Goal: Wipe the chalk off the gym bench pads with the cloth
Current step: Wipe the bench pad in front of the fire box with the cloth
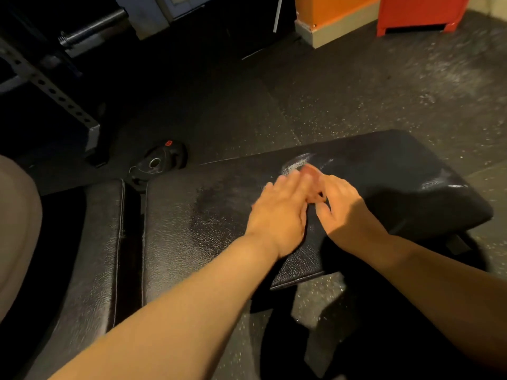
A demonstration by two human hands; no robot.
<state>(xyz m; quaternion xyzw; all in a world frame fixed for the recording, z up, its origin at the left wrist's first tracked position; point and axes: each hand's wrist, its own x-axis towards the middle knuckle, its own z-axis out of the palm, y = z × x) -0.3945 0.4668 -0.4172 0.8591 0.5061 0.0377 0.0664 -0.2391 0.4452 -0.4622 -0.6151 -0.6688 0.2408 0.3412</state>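
Together, left hand point(277, 212) and right hand point(345, 209) extend over pad point(192, 215).

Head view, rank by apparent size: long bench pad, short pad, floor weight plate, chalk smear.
1. long bench pad
2. short pad, partly cropped
3. weight plate
4. chalk smear, partly behind the fingers, so unsure versus the plate

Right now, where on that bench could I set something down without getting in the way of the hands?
The long pad is bare between the short pad and the left hand; its far end past the right hand is free too. Crowded where both hands meet by the chalk smear.
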